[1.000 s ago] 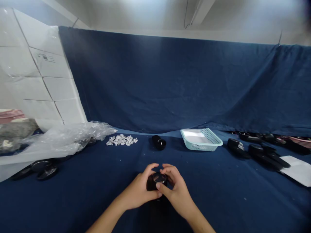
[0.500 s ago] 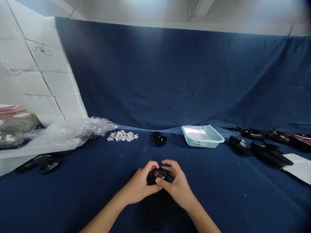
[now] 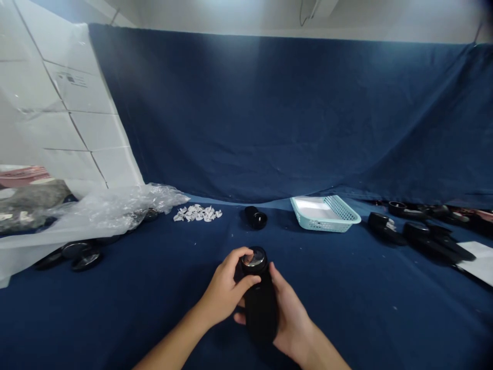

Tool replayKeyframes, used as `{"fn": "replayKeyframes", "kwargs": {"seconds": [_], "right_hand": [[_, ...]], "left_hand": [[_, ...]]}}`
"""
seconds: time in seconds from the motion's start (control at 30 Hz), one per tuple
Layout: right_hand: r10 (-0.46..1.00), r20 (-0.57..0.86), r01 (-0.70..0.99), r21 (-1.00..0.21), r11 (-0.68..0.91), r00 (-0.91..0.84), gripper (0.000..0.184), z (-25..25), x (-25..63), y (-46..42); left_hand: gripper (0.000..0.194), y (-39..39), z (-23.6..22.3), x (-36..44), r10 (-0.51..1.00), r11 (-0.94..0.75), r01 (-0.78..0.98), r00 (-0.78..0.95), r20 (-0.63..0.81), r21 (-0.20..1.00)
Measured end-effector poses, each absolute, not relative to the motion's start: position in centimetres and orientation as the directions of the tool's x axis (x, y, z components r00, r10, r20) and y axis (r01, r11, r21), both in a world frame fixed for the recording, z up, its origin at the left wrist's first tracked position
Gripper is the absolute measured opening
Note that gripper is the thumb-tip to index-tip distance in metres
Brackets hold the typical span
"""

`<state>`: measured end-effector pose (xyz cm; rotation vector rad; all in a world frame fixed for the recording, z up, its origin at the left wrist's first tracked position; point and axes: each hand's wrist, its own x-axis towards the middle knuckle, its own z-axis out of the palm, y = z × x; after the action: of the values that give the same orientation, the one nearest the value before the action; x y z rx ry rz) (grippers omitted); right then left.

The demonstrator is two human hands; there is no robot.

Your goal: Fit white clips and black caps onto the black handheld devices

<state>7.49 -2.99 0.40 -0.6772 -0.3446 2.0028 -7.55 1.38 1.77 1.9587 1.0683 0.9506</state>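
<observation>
A long black item with a rounded body (image 3: 261, 313) lies between my hands, and its exact kind I cannot make out. At its far end sits a round, shiny, mirror-like black cap (image 3: 257, 257). My left hand (image 3: 227, 288) is closed on this cap, fingers at its far left side and thumb at its near edge. Wrapped around the body from the right and below is my right hand (image 3: 292, 318), with fingertips showing at the left side. Farther off on the blue cloth rests a similar short black cylindrical part (image 3: 256, 218).
Small white pieces (image 3: 197, 213) lie in a pile beyond my hands. A light-blue basket (image 3: 327, 225) holds something white. More black parts (image 3: 423, 236) and a white sheet (image 3: 481, 262) are at the right. Clear plastic (image 3: 115, 205) and round black parts (image 3: 85, 258) lie left.
My right hand has moved from the cap down to the body and now grips it. The black item is lifted and tilted so its length shows. My left hand stays at the cap.
</observation>
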Motion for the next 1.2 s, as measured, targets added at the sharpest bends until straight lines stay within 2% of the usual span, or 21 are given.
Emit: {"fn": "replayKeyframes", "kwargs": {"seconds": [0.07, 0.13, 0.27, 0.37, 0.6, 0.77, 0.87, 1.03, 1.2], "right_hand": [[0.852, -0.346, -0.706, -0.480, -0.521, -0.394, 0.065, 0.4, 6.8, -3.3], [0.872, -0.355, -0.704, -0.520, -0.484, -0.337, 0.064, 0.4, 6.7, -3.3], [0.925, -0.332, -0.671, -0.645, -0.365, -0.184, 0.055, 0.6, 7.8, -2.5], [0.961, -0.266, -0.577, -0.775, -0.257, -0.071, 0.050, 0.8, 8.7, -2.2], [0.990, -0.095, -0.281, -0.957, -0.064, 0.099, 0.058, 1.3, 9.6, -2.6], [0.995, 0.068, -0.209, -0.974, 0.082, 0.073, 0.063, 1.3, 10.0, -2.5], [0.983, 0.169, -0.080, -0.981, 0.174, 0.068, 0.063, 0.5, 10.2, -2.1], [0.939, 0.337, 0.217, -0.924, 0.315, 0.070, 0.060, -0.9, 10.5, -1.8], [0.897, 0.442, 0.427, -0.809, 0.404, -0.012, 0.060, -0.6, 10.7, -2.3]], "left_hand": [[0.040, 1.3, 1.9, -7.6, 0.894, -0.379, 0.375, 0.386, 0.229, 0.846], [0.042, 1.3, 2.1, -7.7, 0.886, -0.393, 0.375, 0.397, 0.238, 0.840], [0.032, 1.6, 2.3, -7.8, 0.830, -0.513, 0.354, 0.436, 0.347, 0.782], [0.027, 1.8, 2.2, -7.9, 0.812, -0.544, 0.333, 0.441, 0.383, 0.770], [0.051, 1.7, 1.8, -7.9, 0.825, -0.528, 0.368, 0.435, 0.360, 0.765], [0.048, 1.9, 1.9, -7.8, 0.827, -0.486, 0.290, 0.457, 0.327, 0.824], [0.044, 2.1, 1.8, -7.8, 0.849, -0.420, 0.247, 0.447, 0.282, 0.873], [0.044, 2.3, 1.4, -7.5, 0.893, -0.213, 0.099, 0.423, 0.153, 0.972], [0.044, 2.5, 1.7, -7.1, 0.898, 0.067, -0.040, 0.437, -0.043, 0.997]]}}
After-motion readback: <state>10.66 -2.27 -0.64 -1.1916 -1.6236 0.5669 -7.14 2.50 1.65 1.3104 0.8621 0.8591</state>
